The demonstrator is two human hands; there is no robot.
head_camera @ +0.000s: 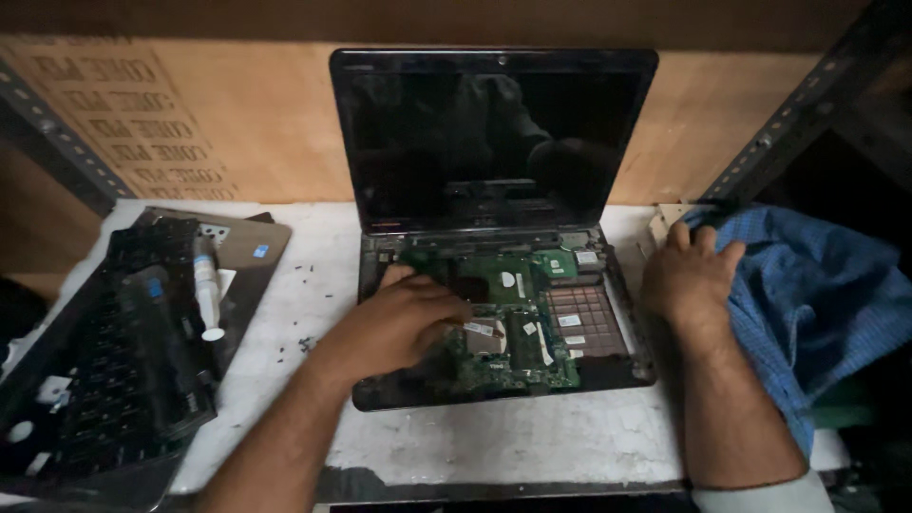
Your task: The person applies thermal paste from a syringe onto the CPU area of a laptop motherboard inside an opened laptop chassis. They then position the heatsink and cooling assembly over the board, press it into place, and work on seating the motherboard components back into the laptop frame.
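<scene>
An opened-up black laptop [622,375] lies in the middle of the white worktop, its dark screen [489,133] upright and its green circuit board [518,342] bare. My left hand [399,318] rests palm down on the left part of that board, fingers curled over the components. My right hand [689,275] lies just right of the laptop, gripping the edge of a blue checked cloth [817,304]. Whether anything small sits under the left fingers cannot be made out.
A removed black keyboard [123,351] and a grey laptop cover [252,252] lie at the left, with a small white tube [207,290] on top. Tiny dark screws [304,344] are scattered between them and the laptop. Slotted metal shelf posts [788,119] flank the wooden back panel.
</scene>
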